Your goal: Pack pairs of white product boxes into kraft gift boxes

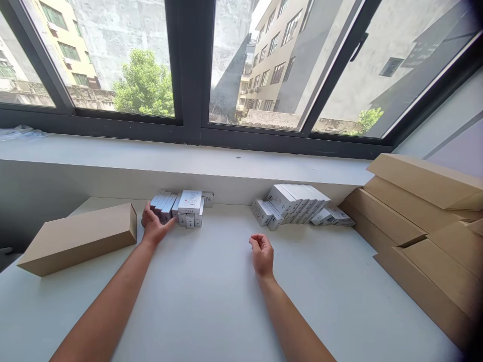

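My left hand reaches around a row of small white boxes at the back of the table, fingers on their left side and thumb at the front right. Right beside it stands another cluster of the same boxes, with one white box lying on top. My right hand hovers over or rests on the table with its fingers curled in, and nothing shows in it. Behind it and to the right, a larger group of white boxes leans in a slanted row against the wall.
A long closed brown carton lies at the left of the white table. Several brown cartons are stacked on the right. A white sill runs below the window, with clear plastic at its left end.
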`<state>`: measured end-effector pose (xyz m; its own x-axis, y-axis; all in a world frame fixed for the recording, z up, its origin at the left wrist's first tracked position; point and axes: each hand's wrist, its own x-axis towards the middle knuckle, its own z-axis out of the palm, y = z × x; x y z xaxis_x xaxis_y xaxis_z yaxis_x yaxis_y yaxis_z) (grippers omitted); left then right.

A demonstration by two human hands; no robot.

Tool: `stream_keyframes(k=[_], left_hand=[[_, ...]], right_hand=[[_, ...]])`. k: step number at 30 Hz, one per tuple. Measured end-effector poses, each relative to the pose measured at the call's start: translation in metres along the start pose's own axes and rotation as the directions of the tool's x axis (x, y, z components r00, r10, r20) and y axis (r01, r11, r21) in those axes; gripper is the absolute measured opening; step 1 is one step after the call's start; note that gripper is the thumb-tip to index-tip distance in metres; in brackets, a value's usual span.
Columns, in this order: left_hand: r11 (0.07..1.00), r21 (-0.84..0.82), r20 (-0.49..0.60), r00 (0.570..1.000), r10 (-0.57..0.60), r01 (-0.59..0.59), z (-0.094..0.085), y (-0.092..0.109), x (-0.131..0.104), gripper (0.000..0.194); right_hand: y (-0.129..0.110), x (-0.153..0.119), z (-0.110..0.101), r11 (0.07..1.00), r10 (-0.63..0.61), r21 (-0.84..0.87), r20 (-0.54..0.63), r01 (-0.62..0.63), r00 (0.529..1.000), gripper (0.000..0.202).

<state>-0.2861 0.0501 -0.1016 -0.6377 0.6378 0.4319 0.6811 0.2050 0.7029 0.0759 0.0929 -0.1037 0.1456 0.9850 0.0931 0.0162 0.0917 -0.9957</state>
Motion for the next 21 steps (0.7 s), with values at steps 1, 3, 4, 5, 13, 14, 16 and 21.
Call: stream_keyframes(k=[1,3,4,5,13,14,16,21], left_hand=[[0.999,0.015,0.019,0.999,0.036,-0.036,0.001,0.001,-0.002,0.114],[0.995,0.042,0.02,0.996,0.091,-0.092,0.004,0.004,-0.003,0.12],[0.993,0.05,0.009,0.995,0.103,-0.103,0.006,0.007,-0.004,0.122],[0.993,0.055,-0.002,0.994,0.106,-0.105,0.007,0.01,-0.004,0.124],[0.992,0.037,-0.112,0.986,0.121,-0.118,0.018,0.026,-0.002,0.121],[0.991,0.036,-0.124,0.983,0.135,-0.131,0.019,0.025,-0.002,0.119],[0.991,0.029,-0.143,0.981,0.133,-0.13,0.02,0.021,-0.001,0.118],[1.0,0.01,-0.155,0.987,0.03,-0.029,0.015,0.021,-0.003,0.113]], right_hand=[[0.0,0.0,0.0,1.0,0.0,-0.002,0.001,0.0,1.0,0.019],[0.0,0.0,0.0,1.0,0.002,-0.004,0.005,-0.002,1.0,0.019],[0.0,0.0,0.0,1.0,0.003,-0.005,0.008,-0.003,1.0,0.019],[0.0,0.0,0.0,1.0,0.004,-0.007,0.01,-0.004,1.0,0.019],[-0.001,-0.001,0.0,1.0,0.012,-0.022,0.012,-0.011,1.0,0.02],[-0.001,-0.001,0.0,1.0,0.015,-0.02,0.014,-0.015,1.0,0.02],[-0.001,-0.001,0.0,1.0,0.018,-0.016,0.015,-0.018,1.0,0.021],[0.001,0.0,0.0,1.0,0.02,-0.009,0.02,-0.02,1.0,0.02]])
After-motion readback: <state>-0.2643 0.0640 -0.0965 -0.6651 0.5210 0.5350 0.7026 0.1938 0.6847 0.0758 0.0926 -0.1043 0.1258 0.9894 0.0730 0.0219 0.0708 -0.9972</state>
